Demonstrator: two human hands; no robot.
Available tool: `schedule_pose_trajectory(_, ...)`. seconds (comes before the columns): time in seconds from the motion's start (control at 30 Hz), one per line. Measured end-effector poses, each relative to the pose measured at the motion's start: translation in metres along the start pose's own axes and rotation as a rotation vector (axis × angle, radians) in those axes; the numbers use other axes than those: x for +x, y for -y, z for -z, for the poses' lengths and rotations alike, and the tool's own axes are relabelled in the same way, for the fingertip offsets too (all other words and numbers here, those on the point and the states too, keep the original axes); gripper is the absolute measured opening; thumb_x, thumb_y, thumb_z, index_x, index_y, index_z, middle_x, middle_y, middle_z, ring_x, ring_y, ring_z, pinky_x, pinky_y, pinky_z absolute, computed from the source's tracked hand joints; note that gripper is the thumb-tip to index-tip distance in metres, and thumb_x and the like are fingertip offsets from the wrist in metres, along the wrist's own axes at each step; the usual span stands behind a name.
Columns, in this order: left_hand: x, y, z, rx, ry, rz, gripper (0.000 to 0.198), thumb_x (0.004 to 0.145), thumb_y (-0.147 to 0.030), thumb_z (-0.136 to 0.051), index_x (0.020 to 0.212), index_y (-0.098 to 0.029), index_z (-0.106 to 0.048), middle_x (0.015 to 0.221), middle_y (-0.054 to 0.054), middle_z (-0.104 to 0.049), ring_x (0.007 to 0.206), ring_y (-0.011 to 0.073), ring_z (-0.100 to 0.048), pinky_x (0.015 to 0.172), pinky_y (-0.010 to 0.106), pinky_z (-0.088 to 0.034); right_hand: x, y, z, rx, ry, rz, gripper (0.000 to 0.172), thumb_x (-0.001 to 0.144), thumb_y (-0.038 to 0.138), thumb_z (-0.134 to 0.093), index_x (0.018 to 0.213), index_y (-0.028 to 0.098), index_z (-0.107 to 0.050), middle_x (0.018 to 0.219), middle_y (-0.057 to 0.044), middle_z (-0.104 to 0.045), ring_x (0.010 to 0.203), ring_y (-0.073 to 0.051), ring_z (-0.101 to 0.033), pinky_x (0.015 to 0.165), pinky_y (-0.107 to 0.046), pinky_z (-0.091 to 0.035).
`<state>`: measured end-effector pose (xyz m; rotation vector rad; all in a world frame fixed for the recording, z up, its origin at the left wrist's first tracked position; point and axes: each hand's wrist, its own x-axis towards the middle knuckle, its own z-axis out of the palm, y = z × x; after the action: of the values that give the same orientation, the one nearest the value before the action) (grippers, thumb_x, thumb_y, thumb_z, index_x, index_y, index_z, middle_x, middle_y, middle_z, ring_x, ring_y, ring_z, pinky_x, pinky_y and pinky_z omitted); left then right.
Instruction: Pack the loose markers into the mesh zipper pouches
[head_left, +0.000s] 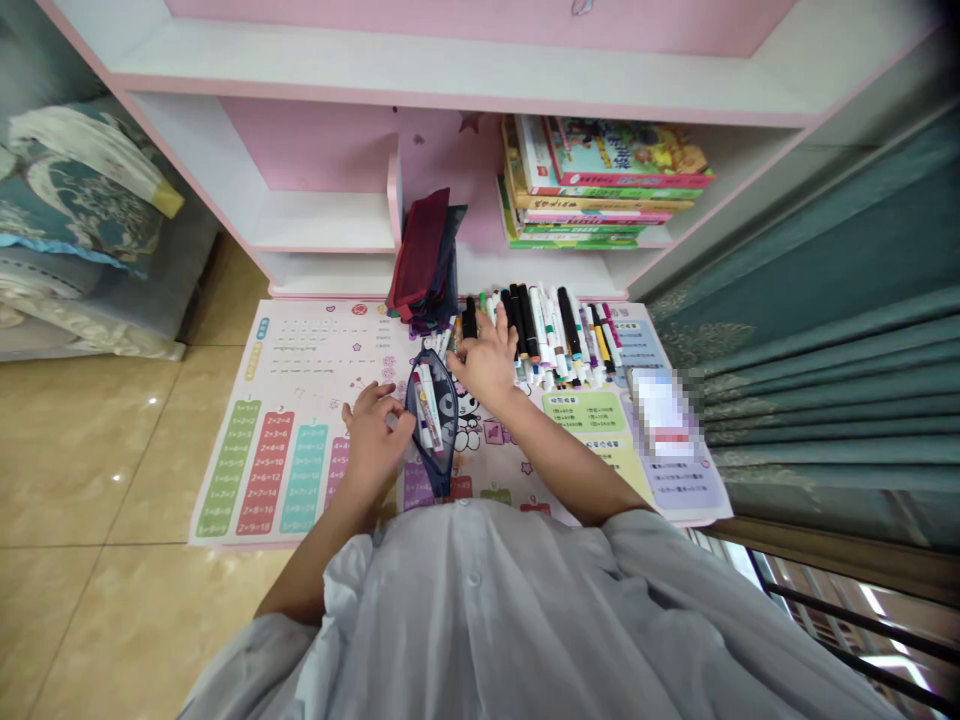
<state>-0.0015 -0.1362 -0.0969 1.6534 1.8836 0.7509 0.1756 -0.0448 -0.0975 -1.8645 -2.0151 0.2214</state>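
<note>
A dark blue zip pencil case [450,462] lies unzipped on the desk in front of me, with several white markers [427,405] inside. My left hand [375,428] is at its left edge, thumb and forefinger pinched on the rim, the other fingers stretched out. Just above and right of the case, my right hand [486,358] has its fingers apart, and its fingertips reach the left end of a pile of markers [551,335]. These are black, white and coloured, lying side by side. Whether the right fingertips press on a marker is hard to make out.
Dark red and navy pouches [421,250] are stacked behind the case, against the shelf. Books [607,185] fill part of the pink-and-white shelf. A blurred phone-like object [664,412] lies at the right on the printed desk mat [315,345]. A teal curtain [810,330] hangs to the right.
</note>
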Motion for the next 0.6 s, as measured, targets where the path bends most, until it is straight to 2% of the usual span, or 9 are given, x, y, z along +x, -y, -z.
schedule_pose_trajectory(0.13, 0.000, 0.001, 0.000, 0.002, 0.004, 0.006, 0.011, 0.077, -0.023, -0.052, 0.067, -0.021, -0.055, 0.130, 0.009, -0.063, 0.135, 0.0323, -0.047, 0.114, 0.068, -0.015, 0.016, 0.004, -0.013, -0.074, 0.075, 0.038, 0.041, 0.087, 0.039, -0.061, 0.111, 0.008, -0.072, 0.153, -0.023, -0.040, 0.151, -0.041, -0.014, 0.119, -0.063, -0.015)
schedule_pose_trajectory(0.2, 0.000, 0.001, 0.000, 0.007, 0.007, 0.005, 0.011, 0.077, -0.022, -0.052, 0.067, -0.021, -0.055, 0.130, 0.009, -0.063, 0.135, 0.0322, -0.047, 0.114, 0.068, -0.015, 0.019, 0.008, -0.017, -0.099, 0.071, 0.063, 0.046, 0.090, 0.042, -0.058, 0.118, 0.007, -0.069, 0.152, -0.025, -0.040, 0.151, -0.041, -0.014, 0.119, -0.064, -0.014)
schedule_pose_trajectory(0.43, -0.001, 0.001, 0.000, -0.005, 0.005, 0.009, 0.011, 0.077, -0.023, -0.052, 0.066, -0.021, -0.054, 0.130, 0.008, -0.063, 0.136, 0.0321, -0.047, 0.115, 0.067, -0.015, 0.025, 0.012, -0.022, -0.158, 0.137, 0.036, 0.044, 0.086, 0.035, -0.062, 0.119, 0.006, -0.069, 0.153, -0.026, -0.040, 0.152, -0.042, -0.003, 0.116, -0.070, -0.011)
schedule_pose_trajectory(0.6, -0.001, 0.001, 0.000, -0.012, -0.002, 0.001, 0.011, 0.077, -0.024, -0.052, 0.066, -0.021, -0.054, 0.129, 0.008, -0.064, 0.135, 0.0321, -0.047, 0.114, 0.067, -0.016, 0.027, 0.010, -0.023, -0.177, 0.135, 0.012, 0.046, 0.082, 0.032, -0.064, 0.119, 0.005, -0.068, 0.153, -0.027, -0.039, 0.151, -0.043, -0.013, 0.116, -0.072, -0.011)
